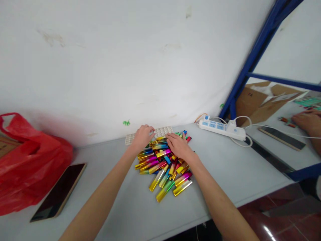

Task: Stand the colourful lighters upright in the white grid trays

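Observation:
Several shiny metallic tubes (151, 164) in gold, blue, pink and green lie in a loose heap on the grey table (135, 207). Behind the heap, against the wall, is a pale tray (164, 131) with rows of round holes or bumps. My left hand (144, 135) is over the tray's left part, its fingers curled and apart; nothing can be made out between them. Palm down, my right hand (178, 145) rests on the upper right of the heap with its fingers spread. Its fingertips reach the tray's front edge.
At the left are a red plastic bag (37, 160) and a dark-screened phone or tablet (60, 190). A white power strip (222, 129) with cables lies at the back right. Beyond the blue frame (240, 82) are a cardboard box (253, 100), another phone (282, 137) and another person's hand (307, 118).

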Demonstrator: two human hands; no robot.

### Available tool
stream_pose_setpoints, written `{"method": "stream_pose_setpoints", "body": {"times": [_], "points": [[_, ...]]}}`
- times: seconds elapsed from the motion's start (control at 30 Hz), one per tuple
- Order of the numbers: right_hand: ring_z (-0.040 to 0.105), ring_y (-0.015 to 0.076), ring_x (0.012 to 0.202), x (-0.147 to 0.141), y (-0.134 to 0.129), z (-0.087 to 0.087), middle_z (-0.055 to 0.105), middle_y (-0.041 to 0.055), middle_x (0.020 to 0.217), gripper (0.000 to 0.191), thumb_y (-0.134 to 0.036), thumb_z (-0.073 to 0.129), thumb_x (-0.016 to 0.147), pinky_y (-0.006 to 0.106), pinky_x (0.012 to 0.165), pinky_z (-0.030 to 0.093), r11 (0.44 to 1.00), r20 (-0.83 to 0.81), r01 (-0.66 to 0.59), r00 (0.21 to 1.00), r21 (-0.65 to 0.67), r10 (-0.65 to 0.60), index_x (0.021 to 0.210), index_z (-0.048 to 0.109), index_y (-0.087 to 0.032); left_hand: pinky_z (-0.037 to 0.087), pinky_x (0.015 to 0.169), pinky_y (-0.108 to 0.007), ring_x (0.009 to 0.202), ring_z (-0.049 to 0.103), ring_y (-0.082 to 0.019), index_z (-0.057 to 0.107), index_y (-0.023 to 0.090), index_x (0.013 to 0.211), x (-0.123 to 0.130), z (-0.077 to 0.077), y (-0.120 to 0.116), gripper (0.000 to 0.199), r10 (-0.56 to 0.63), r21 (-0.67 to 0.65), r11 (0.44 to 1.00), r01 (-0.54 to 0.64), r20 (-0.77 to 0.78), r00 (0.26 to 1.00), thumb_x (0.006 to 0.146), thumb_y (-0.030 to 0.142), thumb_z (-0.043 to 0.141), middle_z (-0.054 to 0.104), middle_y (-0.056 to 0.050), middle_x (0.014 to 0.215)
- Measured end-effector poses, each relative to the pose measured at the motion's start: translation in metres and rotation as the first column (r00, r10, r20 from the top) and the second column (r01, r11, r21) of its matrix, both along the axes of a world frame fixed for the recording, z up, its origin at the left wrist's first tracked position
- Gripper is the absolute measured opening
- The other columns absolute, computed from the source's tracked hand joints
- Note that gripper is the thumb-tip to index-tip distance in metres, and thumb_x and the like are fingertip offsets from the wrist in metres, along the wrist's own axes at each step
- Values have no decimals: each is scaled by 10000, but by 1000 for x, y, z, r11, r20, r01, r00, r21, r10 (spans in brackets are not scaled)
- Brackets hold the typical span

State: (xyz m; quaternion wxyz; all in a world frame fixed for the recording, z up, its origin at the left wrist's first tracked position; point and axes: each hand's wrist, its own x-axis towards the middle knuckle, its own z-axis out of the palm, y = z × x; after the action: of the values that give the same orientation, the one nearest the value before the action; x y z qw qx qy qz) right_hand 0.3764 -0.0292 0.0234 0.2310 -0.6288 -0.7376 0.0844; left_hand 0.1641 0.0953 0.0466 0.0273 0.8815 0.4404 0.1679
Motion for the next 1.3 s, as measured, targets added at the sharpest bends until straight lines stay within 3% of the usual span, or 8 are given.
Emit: {"method": "stream_pose_setpoints", "body": {"times": [0.13,0.33,0.63,0.77,0.9,1.07,1.13,1.3], "points": [[645,316,1321,0,1,9,751,142,1360,352,-279,433,1138,658,1271,269,999,14,40,999,0,-40,1289,743,-206,536,1028,-388,1029,699,-260,766,222,947,23,-14,21,130,-130,-81,989,127,-35,991,860,314,740,771,-75,1033],[682,316,1193,1,2,10,788,149,1180,218,-272,573,1088,542,1174,392,999,71,29,997,33,-31,1141,768,-190,542,988,-398,997,697,-265,712,226,956,17,-17,30,183,-237,-142,963,231,-24,971,832,359,738,769,-64,1027],[688,290,1133,7,5,10,772,144,1178,231,-271,589,1087,486,1123,439,997,6,7,1000,80,-7,1155,788,-176,553,973,-419,980,671,-275,706,211,969,9,-1,13,226,-152,-106,982,159,71,986,852,404,711,713,-82,1001],[692,267,1079,11,7,9,769,126,1120,170,-267,674,1039,421,1042,502,989,-129,-6,991,147,26,1116,793,-174,567,1020,-467,1071,671,-291,691,205,1069,-28,16,-16,314,-58,-60,996,67,143,988,909,473,656,697,-116,1131],[706,252,1024,10,9,8,776,106,1054,133,-290,736,999,387,987,532,975,-272,8,961,223,55,1052,795,-184,633,992,-477,1080,719,-283,665,211,1160,-95,30,-58,516,75,-53,997,-61,306,949,906,660,643,719,-114,1224],[725,269,1001,5,8,9,774,116,1039,267,-431,631,1042,413,966,556,940,-459,126,888,317,36,1034,760,-198,677,937,-479,1040,797,-320,668,261,1222,-190,15,-114,702,321,-185,943,-278,275,906,814,832,645,760,-99,1318],[739,271,1004,1,6,11,782,110,1050,322,-507,593,1052,426,972,565,939,-569,158,821,304,46,1051,722,-212,692,856,-462,1024,806,-349,675,280,1240,-216,2,-133,711,359,-204,926,-317,221,907,783,825,670,782,-98,1280],[778,248,942,-13,2,13,801,49,967,403,-659,650,982,415,907,623,986,-874,86,479,142,84,1065,632,-265,602,1102,-509,1204,746,-364,690,332,1249,-234,-22,-162,559,257,-133,963,-236,167,952,848,722,664,779,-64,1282]]}}
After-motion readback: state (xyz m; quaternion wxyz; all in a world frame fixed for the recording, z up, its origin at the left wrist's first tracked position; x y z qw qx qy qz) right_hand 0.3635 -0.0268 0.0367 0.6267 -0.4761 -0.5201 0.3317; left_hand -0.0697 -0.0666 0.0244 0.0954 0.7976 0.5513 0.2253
